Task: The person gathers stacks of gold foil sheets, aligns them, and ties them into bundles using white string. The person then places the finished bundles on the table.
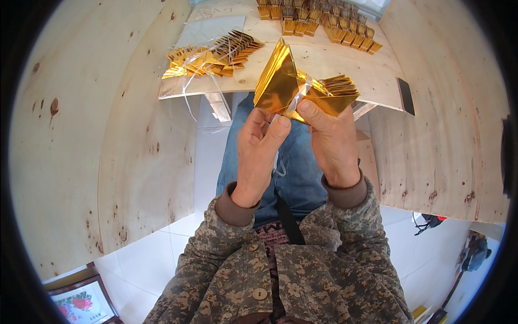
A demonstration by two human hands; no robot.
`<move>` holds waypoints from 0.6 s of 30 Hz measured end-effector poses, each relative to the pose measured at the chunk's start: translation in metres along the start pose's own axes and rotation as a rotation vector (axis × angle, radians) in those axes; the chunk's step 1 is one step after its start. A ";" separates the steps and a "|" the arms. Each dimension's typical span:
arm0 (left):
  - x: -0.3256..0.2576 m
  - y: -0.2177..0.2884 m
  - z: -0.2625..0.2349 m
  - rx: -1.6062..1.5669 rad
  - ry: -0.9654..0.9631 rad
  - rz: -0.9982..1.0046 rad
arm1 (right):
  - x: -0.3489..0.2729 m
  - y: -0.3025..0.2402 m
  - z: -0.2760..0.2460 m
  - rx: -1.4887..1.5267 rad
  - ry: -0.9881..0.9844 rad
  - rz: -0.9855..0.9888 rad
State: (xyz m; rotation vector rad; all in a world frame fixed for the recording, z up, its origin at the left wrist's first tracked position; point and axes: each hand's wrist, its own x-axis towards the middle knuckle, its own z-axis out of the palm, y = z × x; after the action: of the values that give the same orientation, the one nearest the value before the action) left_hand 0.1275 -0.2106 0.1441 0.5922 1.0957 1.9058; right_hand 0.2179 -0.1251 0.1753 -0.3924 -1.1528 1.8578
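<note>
Above my knees I hold a bundle of folded gold foil paper (277, 83), its layers fanned out on both sides of a pinched middle. A clear plastic strip (298, 99) wraps around that middle. My right hand (333, 143) grips the bundle's right half, thumb pressed on the front by the strip. At the lower edge, my left hand (259, 151) is closed, thumb against curled fingers, pinching the strip close to the foil. A loose tail of strip hangs beneath, between my hands. Some fingers of the right hand are hidden behind the foil.
A wooden table (302, 59) stands ahead, between tall plywood panels. On its left lie a heap of gold foil bundles (216, 56) and loose clear strips (186, 94), some hanging over the edge. Rows of tied gold bundles (350, 32) stand at the back right. A dark rectangular piece (406, 96) is at the right corner.
</note>
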 end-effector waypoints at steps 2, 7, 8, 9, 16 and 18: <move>-0.001 0.000 0.001 -0.045 -0.006 0.024 | 0.000 0.000 -0.001 -0.014 -0.001 -0.007; 0.000 -0.003 0.001 0.002 0.039 0.001 | -0.002 0.000 0.000 -0.016 0.008 -0.004; 0.001 -0.004 0.001 0.040 0.052 -0.004 | -0.002 0.001 0.000 -0.005 -0.002 -0.013; 0.001 -0.006 0.001 0.076 0.081 -0.012 | -0.002 0.001 0.001 0.004 -0.005 -0.020; 0.006 -0.018 -0.001 0.078 0.057 0.167 | -0.002 0.002 0.000 -0.043 0.027 0.005; 0.005 -0.019 -0.002 0.101 0.057 0.219 | -0.001 0.002 -0.001 -0.049 0.011 -0.060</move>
State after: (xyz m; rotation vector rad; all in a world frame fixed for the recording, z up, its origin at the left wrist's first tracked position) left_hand 0.1318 -0.2026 0.1269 0.7436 1.2107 2.0741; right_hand 0.2176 -0.1259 0.1727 -0.3912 -1.1919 1.7765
